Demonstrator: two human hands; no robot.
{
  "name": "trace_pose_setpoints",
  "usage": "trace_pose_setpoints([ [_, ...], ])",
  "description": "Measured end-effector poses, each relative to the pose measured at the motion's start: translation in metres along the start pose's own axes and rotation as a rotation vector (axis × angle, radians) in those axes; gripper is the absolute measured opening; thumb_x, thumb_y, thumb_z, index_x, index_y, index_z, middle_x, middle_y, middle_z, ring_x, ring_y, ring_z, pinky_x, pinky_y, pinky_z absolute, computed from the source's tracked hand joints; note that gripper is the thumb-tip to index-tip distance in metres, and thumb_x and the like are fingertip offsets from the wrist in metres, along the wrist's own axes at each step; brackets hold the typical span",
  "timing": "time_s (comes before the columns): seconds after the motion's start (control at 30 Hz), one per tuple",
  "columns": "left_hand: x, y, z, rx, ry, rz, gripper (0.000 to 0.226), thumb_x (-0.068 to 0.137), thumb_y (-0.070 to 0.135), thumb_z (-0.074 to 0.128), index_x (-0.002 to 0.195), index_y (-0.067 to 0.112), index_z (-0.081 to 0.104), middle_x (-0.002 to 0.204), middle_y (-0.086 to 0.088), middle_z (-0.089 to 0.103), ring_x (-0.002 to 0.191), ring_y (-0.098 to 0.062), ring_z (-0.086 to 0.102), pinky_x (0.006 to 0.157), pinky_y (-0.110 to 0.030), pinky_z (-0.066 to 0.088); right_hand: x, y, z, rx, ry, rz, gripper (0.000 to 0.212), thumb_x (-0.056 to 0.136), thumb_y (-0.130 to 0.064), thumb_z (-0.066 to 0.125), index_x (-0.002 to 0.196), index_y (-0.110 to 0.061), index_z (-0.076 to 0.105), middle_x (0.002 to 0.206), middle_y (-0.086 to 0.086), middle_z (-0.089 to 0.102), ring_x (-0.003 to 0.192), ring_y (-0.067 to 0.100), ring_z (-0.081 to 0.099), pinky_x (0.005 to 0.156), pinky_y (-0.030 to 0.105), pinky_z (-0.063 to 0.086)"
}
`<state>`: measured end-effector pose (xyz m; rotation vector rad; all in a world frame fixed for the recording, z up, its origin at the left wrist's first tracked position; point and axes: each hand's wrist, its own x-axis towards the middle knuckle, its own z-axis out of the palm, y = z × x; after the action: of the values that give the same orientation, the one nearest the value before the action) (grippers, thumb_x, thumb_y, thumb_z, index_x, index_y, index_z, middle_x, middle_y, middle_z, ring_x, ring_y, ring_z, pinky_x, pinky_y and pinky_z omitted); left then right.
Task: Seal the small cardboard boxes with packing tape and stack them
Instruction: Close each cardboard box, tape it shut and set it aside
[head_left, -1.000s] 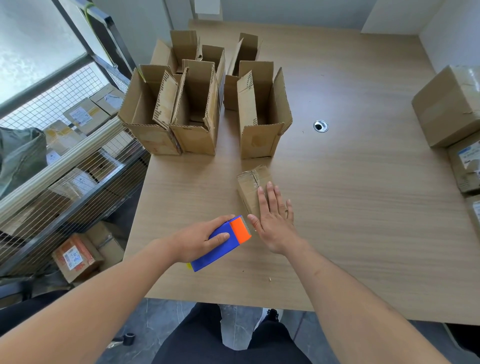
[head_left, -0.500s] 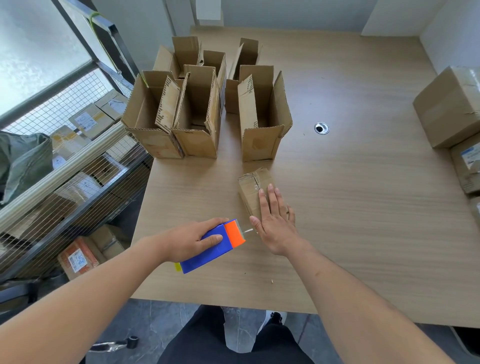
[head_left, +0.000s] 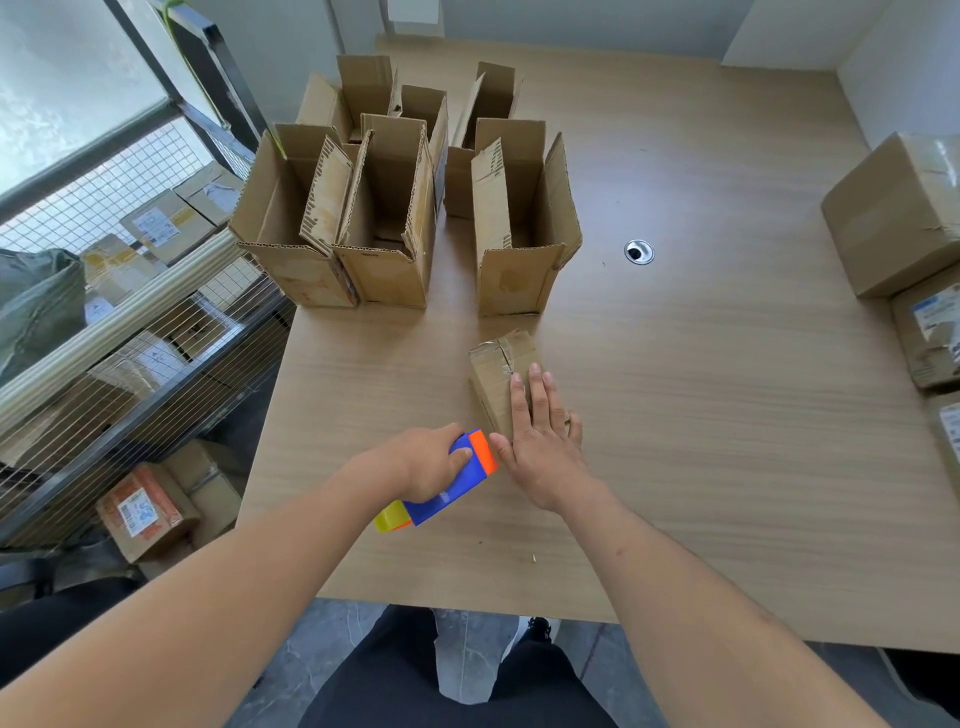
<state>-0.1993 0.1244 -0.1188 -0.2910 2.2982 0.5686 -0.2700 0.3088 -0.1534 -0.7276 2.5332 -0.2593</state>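
Note:
A small closed cardboard box (head_left: 500, 366) lies on the wooden table (head_left: 727, 415), with clear tape along its top seam. My right hand (head_left: 540, 441) rests flat on its near half, fingers spread. My left hand (head_left: 426, 465) grips a blue and orange tape dispenser (head_left: 457, 478), whose orange end sits against the box's near end, right beside my right thumb. Several open, upright cardboard boxes (head_left: 384, 218) stand in a cluster at the table's far left.
Sealed boxes (head_left: 898, 213) with labels are piled at the table's right edge. A round cable grommet (head_left: 638, 252) sits mid-table. A wire-mesh rack (head_left: 130, 291) holding parcels runs along the left side. The table's near edge is just under my forearms.
My left hand pulled the dispenser back a little, then brought it forward again up to the box's near end. My right hand stayed flat on the box.

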Motion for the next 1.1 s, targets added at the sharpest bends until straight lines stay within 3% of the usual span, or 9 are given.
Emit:
trace_pose_setpoints([
  [0.13,0.017,0.014,0.0,-0.023,0.016,-0.017,0.034,0.108,0.042,0.031,0.117,0.016,0.05,0.119,-0.014,0.064,0.1,-0.032,0.057,0.084,-0.039,0.043,0.001,0.0,0.001,-0.031,0.023,-0.008,0.079,0.105,-0.057,0.024,0.16,-0.021,-0.021,0.163,0.001,-0.036,0.151,0.019,-0.031,0.122,0.053,0.004],
  [0.27,0.022,0.007,-0.001,0.048,-0.012,-0.094,0.035,0.108,0.039,0.03,0.119,0.015,0.052,0.124,-0.015,0.062,0.099,-0.03,0.054,0.081,-0.036,0.039,0.002,0.0,0.004,-0.05,0.024,-0.005,0.081,0.106,-0.054,0.028,0.158,-0.021,-0.023,0.162,0.002,-0.039,0.15,0.02,-0.033,0.122,0.052,-0.001],
  [0.37,0.02,-0.006,0.0,0.011,0.027,-0.086,0.028,0.108,0.04,0.03,0.108,0.019,0.048,0.118,-0.013,0.064,0.093,-0.029,0.052,0.08,-0.037,0.039,0.004,0.002,0.005,-0.067,0.023,-0.004,0.085,0.105,-0.054,0.034,0.157,-0.022,-0.026,0.161,0.002,-0.041,0.149,0.019,-0.035,0.122,0.05,-0.006],
  [0.43,0.016,-0.01,-0.002,-0.017,0.062,-0.063,0.03,0.108,0.041,0.031,0.113,0.017,0.049,0.113,-0.012,0.064,0.093,-0.031,0.054,0.08,-0.038,0.042,0.004,0.003,0.007,-0.08,0.037,-0.01,0.093,0.102,-0.055,0.042,0.157,-0.022,-0.026,0.162,0.003,-0.039,0.15,0.02,-0.033,0.123,0.049,-0.007],
  [0.57,0.004,-0.02,-0.007,-0.09,0.18,-0.01,0.033,0.107,0.042,0.034,0.131,0.022,0.047,0.101,-0.009,0.066,0.09,-0.032,0.059,0.08,-0.042,0.049,0.002,0.002,0.017,-0.109,0.193,0.005,0.092,0.098,-0.05,0.052,0.163,-0.019,-0.004,0.17,0.006,-0.015,0.157,0.023,-0.01,0.121,0.051,0.014],
  [0.7,-0.009,-0.038,-0.017,-0.217,0.325,0.05,0.037,0.107,0.044,0.035,0.141,0.03,0.042,0.093,-0.004,0.068,0.082,-0.027,0.062,0.079,-0.046,0.052,0.004,0.002,0.003,-0.063,0.213,-0.015,0.097,0.079,-0.039,0.074,0.16,-0.02,0.023,0.17,0.004,0.01,0.157,0.024,0.011,0.112,0.05,0.033],
  [0.9,-0.02,-0.056,-0.039,-0.258,0.51,0.144,0.051,0.106,0.049,0.035,0.155,0.039,0.024,0.108,0.001,0.067,0.094,-0.022,0.061,0.083,-0.043,0.051,0.005,0.003,-0.02,-0.119,0.159,-0.044,0.088,0.085,-0.048,0.066,0.157,-0.026,0.021,0.169,-0.001,0.004,0.157,0.019,0.006,0.12,0.045,0.007],
  [1.0,-0.022,-0.055,-0.052,-0.283,0.527,0.23,0.055,0.105,0.051,0.038,0.156,0.045,0.019,0.108,-0.001,0.063,0.094,-0.019,0.059,0.086,-0.042,0.05,0.006,0.0,-0.031,-0.151,0.144,-0.11,0.078,0.087,-0.02,0.066,0.154,-0.022,0.028,0.169,-0.003,0.012,0.156,0.021,0.01,0.122,0.042,0.011],
  [1.1,-0.025,-0.053,-0.062,-0.285,0.545,0.322,0.057,0.103,0.047,0.045,0.153,0.052,0.017,0.106,-0.004,0.059,0.095,-0.022,0.056,0.09,-0.043,0.048,0.005,0.0,-0.036,-0.176,0.195,-0.197,0.082,0.079,0.005,0.059,0.154,-0.016,0.033,0.161,-0.004,0.034,0.154,0.023,0.02,0.124,0.038,0.016],
])
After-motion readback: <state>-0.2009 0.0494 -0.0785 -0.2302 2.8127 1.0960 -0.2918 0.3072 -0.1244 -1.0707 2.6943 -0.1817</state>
